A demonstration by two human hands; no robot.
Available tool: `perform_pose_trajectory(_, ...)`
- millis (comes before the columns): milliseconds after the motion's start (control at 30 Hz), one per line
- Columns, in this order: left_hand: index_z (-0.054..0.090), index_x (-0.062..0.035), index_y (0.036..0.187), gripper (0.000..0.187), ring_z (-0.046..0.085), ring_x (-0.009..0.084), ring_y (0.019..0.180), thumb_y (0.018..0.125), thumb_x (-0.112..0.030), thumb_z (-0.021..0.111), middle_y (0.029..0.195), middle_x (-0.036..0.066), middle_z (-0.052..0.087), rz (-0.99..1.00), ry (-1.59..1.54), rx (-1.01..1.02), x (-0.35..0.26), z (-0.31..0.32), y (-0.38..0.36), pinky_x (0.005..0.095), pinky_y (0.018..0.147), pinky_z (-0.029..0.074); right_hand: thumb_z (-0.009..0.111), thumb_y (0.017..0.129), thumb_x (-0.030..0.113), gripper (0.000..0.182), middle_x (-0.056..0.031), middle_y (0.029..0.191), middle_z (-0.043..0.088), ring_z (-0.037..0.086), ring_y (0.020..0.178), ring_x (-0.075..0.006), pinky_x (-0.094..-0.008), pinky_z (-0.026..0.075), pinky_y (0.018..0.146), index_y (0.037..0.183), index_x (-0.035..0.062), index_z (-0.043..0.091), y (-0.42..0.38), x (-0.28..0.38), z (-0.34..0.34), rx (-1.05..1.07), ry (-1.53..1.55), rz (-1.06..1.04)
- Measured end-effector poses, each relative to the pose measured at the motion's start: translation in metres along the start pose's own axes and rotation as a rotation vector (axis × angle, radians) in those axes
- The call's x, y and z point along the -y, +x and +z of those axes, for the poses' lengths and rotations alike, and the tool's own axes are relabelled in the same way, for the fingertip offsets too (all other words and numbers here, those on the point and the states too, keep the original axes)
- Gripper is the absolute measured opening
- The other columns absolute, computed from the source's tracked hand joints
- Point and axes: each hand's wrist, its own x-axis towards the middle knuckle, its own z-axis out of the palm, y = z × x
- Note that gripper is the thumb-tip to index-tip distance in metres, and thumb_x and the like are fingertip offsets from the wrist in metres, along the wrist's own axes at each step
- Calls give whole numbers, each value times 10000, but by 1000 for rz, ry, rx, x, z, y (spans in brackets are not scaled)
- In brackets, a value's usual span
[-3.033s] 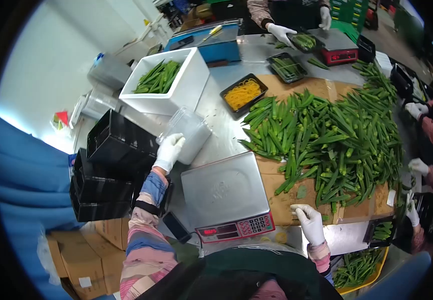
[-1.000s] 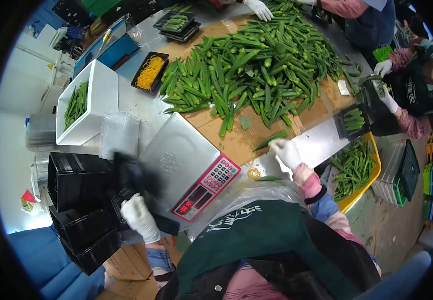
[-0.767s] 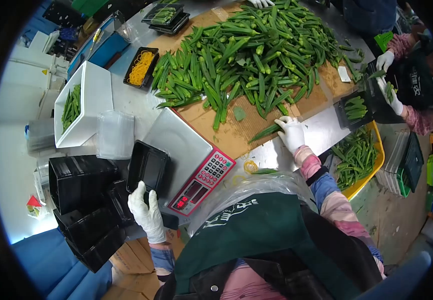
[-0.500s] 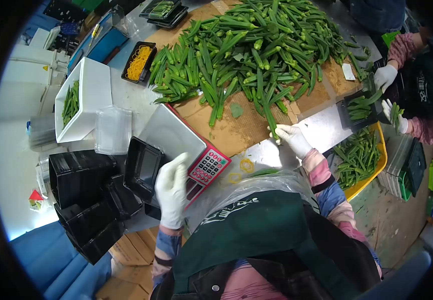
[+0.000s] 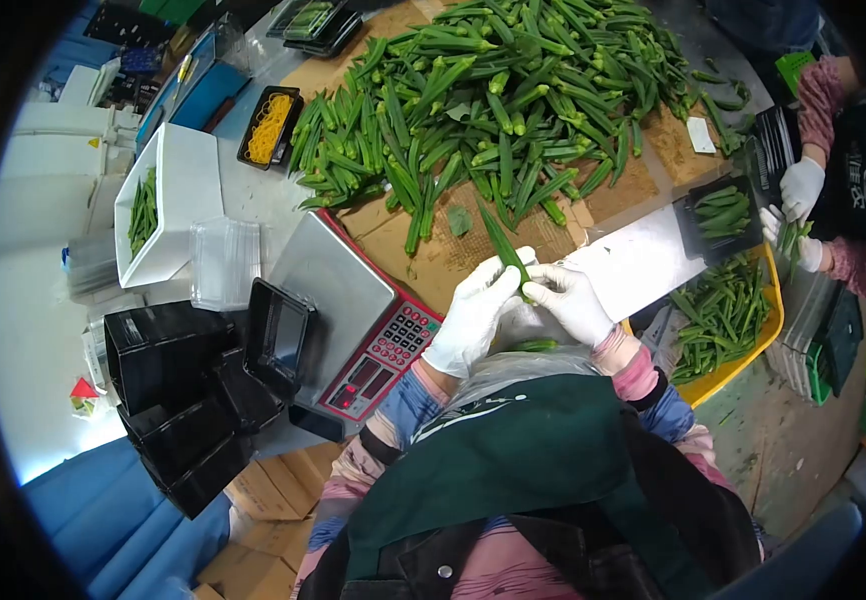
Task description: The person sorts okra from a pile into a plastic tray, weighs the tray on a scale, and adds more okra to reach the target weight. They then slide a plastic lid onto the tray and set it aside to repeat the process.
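Between my two gloved hands an okra pod (image 5: 502, 240) points up and away from me. My right hand (image 5: 571, 300) pinches its near end. My left hand (image 5: 478, 312) closes on the pod from the other side, fingers bent against it. Just beyond lies a big heap of okra (image 5: 513, 110) on flattened cardboard (image 5: 435, 262). One more pod (image 5: 536, 346) rests on clear plastic close to my apron. Left of my hands stands a scale (image 5: 338, 290) with a red frame and a keypad.
Black trays (image 5: 168, 355) are stacked at the left, near clear lids (image 5: 226, 262) and a white box (image 5: 193, 180) holding okra. Yellow rubber bands (image 5: 273, 128) fill a small tray. At the right, a co-worker's gloved hand (image 5: 803, 188) is near a tray of okra and a yellow crate (image 5: 775, 300).
My left hand has moved right, from beside the scale to the okra pod. My right hand has drawn the pod from the heap's edge toward me. The co-worker's hands have come together.
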Motion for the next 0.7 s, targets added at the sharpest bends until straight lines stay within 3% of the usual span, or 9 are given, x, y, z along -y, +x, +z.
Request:
perform_pose_trajectory(167,518,-23,1389,402,580,218,1215,1040,-220,545,1371,109,579,-85,-46,7,-1,1,3,391,1048,458,708,933,154,196,-14,947,714,619,862,-79,-247,505,804,1077,20,719,5,-6,-4,-31,-154,89)
perform_pose_trajectory(267,514,-20,1376,384,589,245,1214,1044,-211,530,1354,125,594,-5,-106,-39,13,-15,12,415,1057,455,709,927,157,191,-21,924,717,626,866,-88,-262,512,806,1047,10,725,19,-11,-19,-32,-88,45)
perform_pose_trajectory(300,509,-18,1349,356,614,270,1180,1039,-192,531,1322,152,606,-29,-209,-57,11,-19,13,442,1025,486,728,913,179,199,-49,930,730,645,866,-101,-271,514,819,1022,13,731,30,-13,-26,-156,-169,-47)
perform_pose_trajectory(333,508,-19,1343,351,621,275,1167,1036,-184,537,1312,158,609,-39,-236,-73,9,-24,13,446,1010,497,734,900,188,186,-91,956,729,677,879,-176,-314,526,817,1006,36,740,45,-18,-33,-335,-345,-158)
perform_pose_trajectory(400,506,-21,1332,340,634,284,1142,1028,-170,548,1292,169,613,-62,-288,-104,7,-31,13,453,982,519,690,873,113,257,-109,1107,676,614,1055,-297,-409,471,924,1128,107,718,84,-24,-64,-481,-834,-514)
perform_pose_trajectory(467,504,-35,1328,342,651,277,1078,1016,-157,570,1248,163,626,-65,-297,-134,7,-30,13,455,943,541,684,825,78,427,-94,1260,619,553,1148,-289,-400,446,944,1245,153,662,109,-15,-77,-531,-1123,-601)
perform_pose_trajectory(533,506,-42,1331,342,653,268,1052,1014,-152,570,1224,149,634,-84,-294,-144,9,-30,14,447,937,542,692,792,70,442,-100,1232,635,555,1144,-299,-400,440,964,1227,151,679,125,-18,-89,-457,-1281,-524)
perform_pose_trajectory(633,519,-53,1310,336,656,232,998,991,-119,602,1166,115,644,-54,-242,-177,7,-27,11,428,916,548,702,834,104,408,-118,1139,688,622,1031,-301,-386,479,906,1242,105,680,115,-10,-101,-297,-1299,-283)
perform_pose_trajectory(700,528,-57,1287,334,657,210,975,970,-91,628,1132,94,648,-61,-206,-225,2,-23,10,418,907,550,705,877,147,389,-108,1065,722,649,901,-249,-343,501,824,1254,60,671,106,-40,-112,-351,-882,-257)
